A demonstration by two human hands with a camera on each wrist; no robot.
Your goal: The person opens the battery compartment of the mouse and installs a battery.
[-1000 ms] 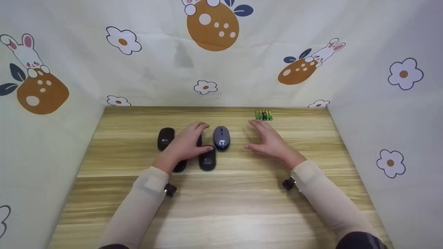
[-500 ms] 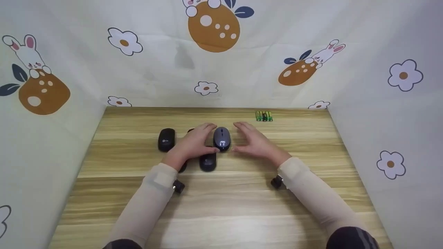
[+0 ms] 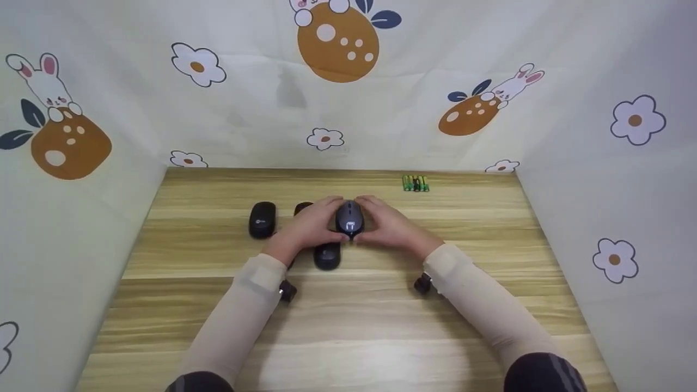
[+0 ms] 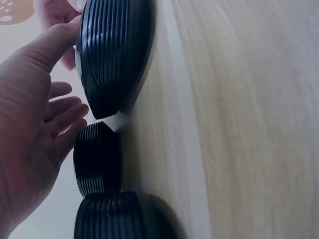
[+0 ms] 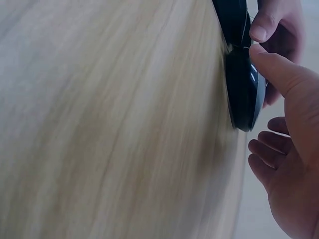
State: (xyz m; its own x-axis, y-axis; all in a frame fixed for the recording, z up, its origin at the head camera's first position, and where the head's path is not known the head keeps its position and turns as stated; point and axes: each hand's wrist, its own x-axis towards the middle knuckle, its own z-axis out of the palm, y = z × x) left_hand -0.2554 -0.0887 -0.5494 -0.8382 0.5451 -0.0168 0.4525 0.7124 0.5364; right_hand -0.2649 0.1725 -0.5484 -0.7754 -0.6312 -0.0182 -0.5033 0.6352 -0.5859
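Note:
A grey computer mouse [image 3: 349, 216] with a dark base lies on the wooden table in the head view. From its left side my left hand [image 3: 316, 223] curves round it, thumb at the near end and fingers at the far end. My right hand [image 3: 389, 226] does the same from the right. In the right wrist view, the right thumb [image 5: 271, 64] touches the grey mouse [image 5: 244, 94], while the other visible fingers stand off it. A black mouse [image 3: 327, 257] lies just below the left thumb; its ribbed side [image 4: 114, 45] fills the top of the left wrist view.
Another black mouse [image 3: 262, 220] lies at the left. One more [image 3: 303, 206] is partly behind the left hand, and a dark edge shows under the left wrist. Several green batteries [image 3: 416, 183] lie in a row at the back right. Patterned cloth [image 3: 250, 120] walls surround the table.
Both hands have closed in on the grey mouse, the left moving rightward and the right moving leftward. The mice and batteries stay where they were.

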